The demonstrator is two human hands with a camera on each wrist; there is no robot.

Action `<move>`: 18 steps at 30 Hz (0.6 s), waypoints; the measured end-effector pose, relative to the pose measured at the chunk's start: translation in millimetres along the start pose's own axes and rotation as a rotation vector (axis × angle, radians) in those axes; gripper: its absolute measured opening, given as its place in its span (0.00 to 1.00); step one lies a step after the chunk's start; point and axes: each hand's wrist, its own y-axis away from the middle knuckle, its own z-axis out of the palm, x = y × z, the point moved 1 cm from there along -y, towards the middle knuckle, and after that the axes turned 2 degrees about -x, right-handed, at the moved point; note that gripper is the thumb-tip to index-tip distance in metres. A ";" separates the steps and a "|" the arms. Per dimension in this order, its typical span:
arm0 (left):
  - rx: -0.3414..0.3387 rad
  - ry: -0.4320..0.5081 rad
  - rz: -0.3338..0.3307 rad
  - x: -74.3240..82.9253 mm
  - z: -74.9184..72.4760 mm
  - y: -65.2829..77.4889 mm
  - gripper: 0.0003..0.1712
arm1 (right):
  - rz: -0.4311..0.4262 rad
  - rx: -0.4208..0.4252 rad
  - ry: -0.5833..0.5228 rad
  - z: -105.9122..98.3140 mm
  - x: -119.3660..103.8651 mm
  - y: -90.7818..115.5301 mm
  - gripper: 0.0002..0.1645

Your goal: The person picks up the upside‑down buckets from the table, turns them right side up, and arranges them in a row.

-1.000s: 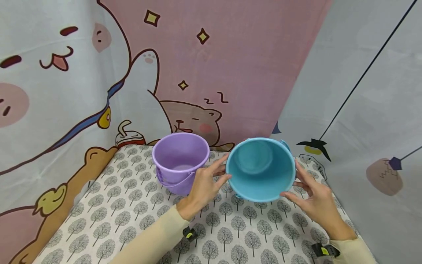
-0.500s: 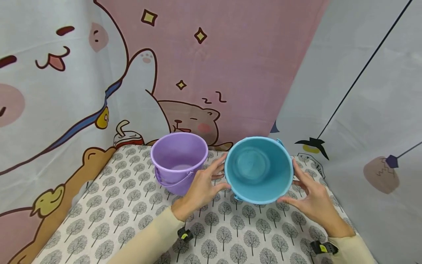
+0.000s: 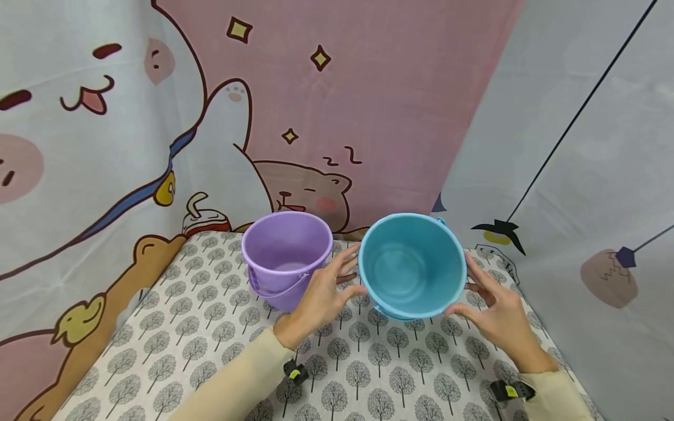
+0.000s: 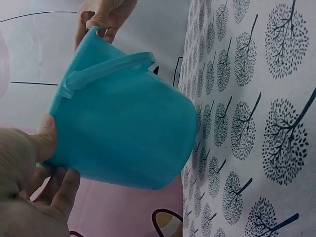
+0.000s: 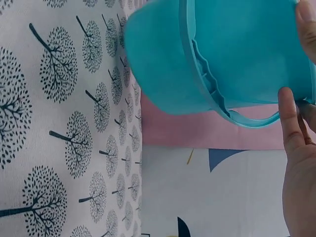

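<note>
A light-blue plastic bucket (image 3: 413, 266) is held between both hands, tilted so that its open mouth faces me in the head view. My left hand (image 3: 321, 298) grips the rim on the left, thumb at the near side and fingers along the outer wall. On the opposite side my right hand (image 3: 497, 316) holds the rim, its thumb low at the front. Seen from the left wrist, the bucket's handle (image 4: 111, 71) lies across the outer wall, and the base is close over the tablecloth. The bucket's inside shows nothing in it.
A purple bucket (image 3: 286, 242) stands upright to the left, near the back, its handle hanging down in front. The table has a cloth printed with grey trees (image 3: 205, 351). Cartoon-printed curtains (image 3: 368, 88) close off the back and sides.
The blue bucket has tipped more upright, showing more of its inner bottom lower down. Both hands keep their hold on the rim; the purple bucket stays in place.
</note>
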 end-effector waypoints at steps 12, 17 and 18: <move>0.048 0.011 -0.030 -3.1 3.0 -4.2 0.52 | 0.210 0.058 -0.082 7.8 3.2 -2.0 0.64; 0.072 0.025 -0.015 -4.6 7.7 -8.0 0.52 | 0.259 0.099 -0.098 11.7 5.1 -5.0 0.55; 0.076 0.021 -0.012 -4.6 8.8 -8.8 0.52 | 0.266 0.109 -0.098 12.5 5.3 -5.6 0.53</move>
